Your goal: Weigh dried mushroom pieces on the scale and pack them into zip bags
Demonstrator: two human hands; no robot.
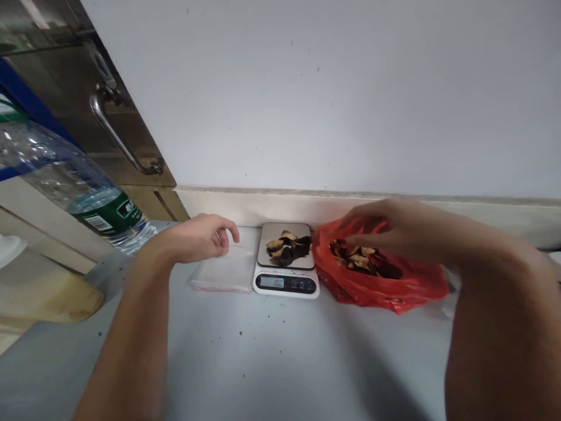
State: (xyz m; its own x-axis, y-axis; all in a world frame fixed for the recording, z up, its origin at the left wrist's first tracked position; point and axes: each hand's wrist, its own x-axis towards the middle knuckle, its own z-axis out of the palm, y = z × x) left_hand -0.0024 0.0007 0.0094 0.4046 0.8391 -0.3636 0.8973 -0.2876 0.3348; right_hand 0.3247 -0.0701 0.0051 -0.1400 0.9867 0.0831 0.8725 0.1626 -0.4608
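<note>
A white kitchen scale (pixel 287 282) stands on the grey table, its display seeming to read 10.0. Several dark, pale-edged dried slices (pixel 287 248) lie heaped on its metal plate. To its left is a flat stack of clear plastic bags (pixel 224 272). Above that stack hovers my left hand (pixel 202 237), fingers loosely bent and apart, holding nothing. On the scale's right, a red plastic bag (pixel 385 295) sits open with more dried slices (pixel 362 260) inside. Over its mouth my right hand (pixel 379 225) is spread, thumb apart from the fingers; nothing shows in its grasp.
A large water bottle (pixel 105 204), partly filled, leans into view at the left. Below it stands a yellowish container (pixel 56 295). Behind the table are a white wall (pixel 333 99) and a metal door with a handle (pixel 118 137). Dark crumbs dot the tabletop (pixel 245 362).
</note>
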